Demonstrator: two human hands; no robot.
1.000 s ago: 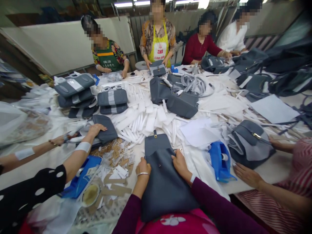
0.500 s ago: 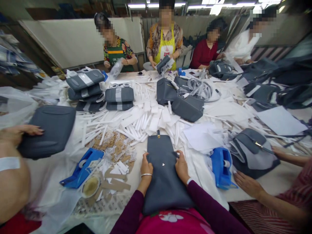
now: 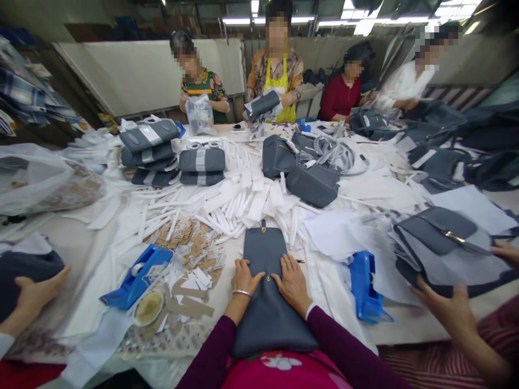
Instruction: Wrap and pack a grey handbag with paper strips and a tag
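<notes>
Left hand [image 3: 244, 276]: I see it flat on the grey bag [image 3: 267, 302], fingers spread, holding nothing.
Right hand [image 3: 292, 280]: flat beside it, fingers loosely spread.
Bag: lying before me on the tabletop [image 3: 430, 319], flap open.
Left of it: blue tape dispenser [image 3: 135, 276].

Both palms lie flat on a slate-grey leather bag [image 3: 265, 302] with its flap open: left hand [image 3: 244, 277] and right hand [image 3: 292, 282] sit side by side, flanking a small metal snap [image 3: 268, 279]. On the tabletop [image 3: 77, 254], a blue plastic tape dispenser [image 3: 135, 276] sits left, and white paper strips [image 3: 227, 205] lie beyond.
</notes>
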